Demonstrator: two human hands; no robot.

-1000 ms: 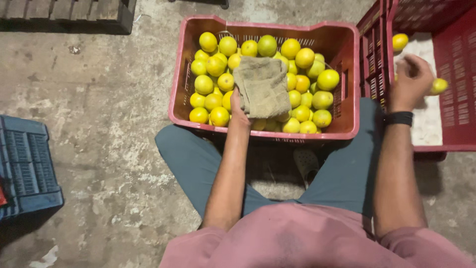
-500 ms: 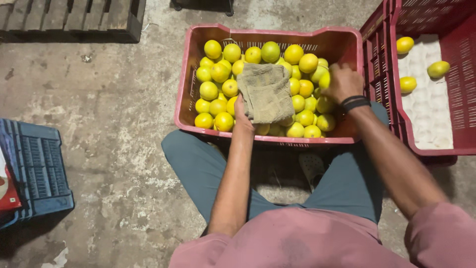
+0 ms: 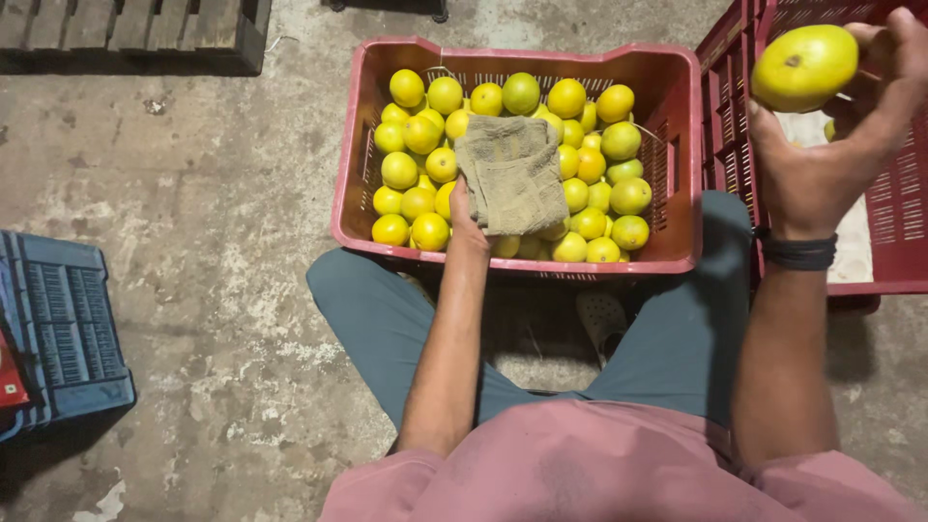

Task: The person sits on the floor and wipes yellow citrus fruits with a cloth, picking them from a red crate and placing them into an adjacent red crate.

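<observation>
Fruit first: a yellow-green citrus fruit (image 3: 804, 66) sits in the right hand (image 3: 831, 145), fingers curled closed around it, raised above the red crate (image 3: 909, 193) to the right of the pink crate (image 3: 517, 263). The left hand (image 3: 466, 217) rests on the citrus pile (image 3: 425, 184) inside the pink crate, its grip pinching a folded olive cloth (image 3: 510, 172). The held fruit lies well apart from the cloth, up and to the right of it.

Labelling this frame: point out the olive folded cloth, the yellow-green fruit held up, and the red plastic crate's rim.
olive folded cloth (image 3: 512, 174), head view, middle of fabric
yellow-green fruit (image 3: 802, 66), head view, centre of skin
red plastic crate (image 3: 527, 53), head view, far rim
</observation>
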